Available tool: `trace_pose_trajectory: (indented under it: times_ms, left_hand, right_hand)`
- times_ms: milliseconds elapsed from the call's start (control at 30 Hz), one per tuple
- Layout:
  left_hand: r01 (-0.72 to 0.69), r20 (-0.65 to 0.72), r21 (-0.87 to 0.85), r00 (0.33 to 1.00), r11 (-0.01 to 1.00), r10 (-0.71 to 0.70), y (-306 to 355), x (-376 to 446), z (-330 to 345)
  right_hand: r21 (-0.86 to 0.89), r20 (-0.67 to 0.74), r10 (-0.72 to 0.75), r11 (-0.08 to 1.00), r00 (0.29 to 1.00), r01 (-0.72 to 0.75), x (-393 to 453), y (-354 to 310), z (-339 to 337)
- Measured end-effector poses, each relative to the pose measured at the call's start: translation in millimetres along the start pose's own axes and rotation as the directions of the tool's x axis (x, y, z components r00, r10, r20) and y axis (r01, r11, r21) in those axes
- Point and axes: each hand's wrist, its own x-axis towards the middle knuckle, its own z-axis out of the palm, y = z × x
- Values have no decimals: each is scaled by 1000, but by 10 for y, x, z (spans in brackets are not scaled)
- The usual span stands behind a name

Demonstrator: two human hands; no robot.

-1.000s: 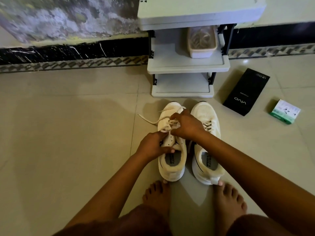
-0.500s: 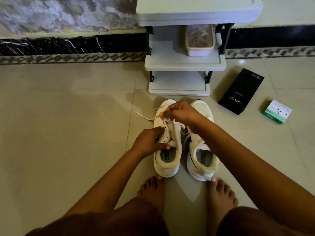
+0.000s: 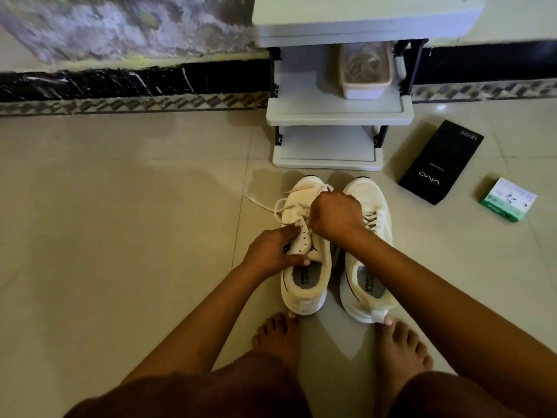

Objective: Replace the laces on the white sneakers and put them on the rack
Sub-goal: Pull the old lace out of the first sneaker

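Two white sneakers stand side by side on the tiled floor, toes toward the rack, heels just in front of the person's bare feet. The left hand grips the left sneaker at its eyelet flap, thumb and fingers clamped on the upper. The right hand is curled closed over the front eyelets of that sneaker, pinching the lace; one loose lace end trails onto the floor to the left. The right sneaker is untouched, lace partly threaded. A plastic tub holding coiled laces sits on the rack's middle shelf. A black box and a small green-and-white box lie on the floor to the right.
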Motion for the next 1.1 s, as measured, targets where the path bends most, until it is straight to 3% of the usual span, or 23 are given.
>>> trace_pose_trajectory:
  times_ms: [33, 67, 100, 167, 200, 267, 333, 400, 467, 733, 800, 867, 900, 967, 1033, 1067, 1100]
  left_hand:
    - [0, 1, -5, 1000, 1000, 0, -4, 1, -4]
    - [-1, 5, -6, 1000, 1000, 1, -6, 1, -9]
    - [2, 7, -5, 1000, 1000, -1, -10, 0, -9]
    - [6, 2, 1, 1000, 1000, -6, -20, 3, -6]
    - [2, 1, 0, 1000, 1000, -2, -20, 3, 1]
    - [-21, -6, -12, 1000, 1000, 21, -21, 8, 21]
    - [-31, -12, -25, 999, 999, 31, -50, 14, 37]
    - [-14, -21, -6, 1000, 1000, 13, -71, 19, 42]
    - [-15, -24, 16, 1000, 1000, 16, -66, 26, 47]
    - [-8, -4, -2, 1000, 1000, 8, -36, 27, 36]
    - [-14, 10, 4, 1000, 1000, 14, -24, 25, 29]
    - [-17, 17, 8, 1000, 1000, 17, -17, 26, 22]
    - [-17, 17, 4, 1000, 1000, 17, -20, 32, 19]
    - [-12, 11, -8, 1000, 1000, 12, -31, 35, 18]
    - [-14, 10, 7, 1000, 1000, 14, -39, 42, 21]
    - [-10, 8, 18, 1000, 1000, 10, -39, 43, 24]
    - [-7, 6, 19, 1000, 1000, 6, -35, 44, 32]
  right_hand:
    - [298, 93, 37, 952, 995, -63, -7, 1, -80]
    - [601, 185, 11, 790, 983, -122, -22, -5, -171]
    - [782, 192, -30, 609, 981, -134, -38, -8, -245]
    - [902, 112, -7, 419, 994, -99, -66, 24, -299]
    - [906, 90, 31, 413, 995, -95, -75, 44, -292]
    - [793, 114, 49, 597, 992, -121, -81, 71, -234]
    - [472, 239, 20, 871, 971, -134, -75, 77, -82]
    - [112, 292, 19, 992, 956, -53, -94, 58, 53]
    - [-33, 231, 32, 999, 972, -25, -97, 55, 122]
    - [-241, 10, -19, 970, 1000, 20, 43, 15, 116]
    - [-197, 9, 35, 980, 999, -32, 79, 40, 96]
    - [99, 112, 101, 989, 989, -113, 88, 110, 25]
    - [365, 192, 76, 920, 978, -144, 70, 146, -18]
    - [823, 247, -84, 544, 965, -163, -39, 124, -165]
    - [957, 183, -149, 254, 972, -142, -92, 104, -227]
    - [970, 160, -124, 202, 979, -133, -99, 80, -233]
    - [966, 140, -74, 228, 987, -120, -88, 67, -219]
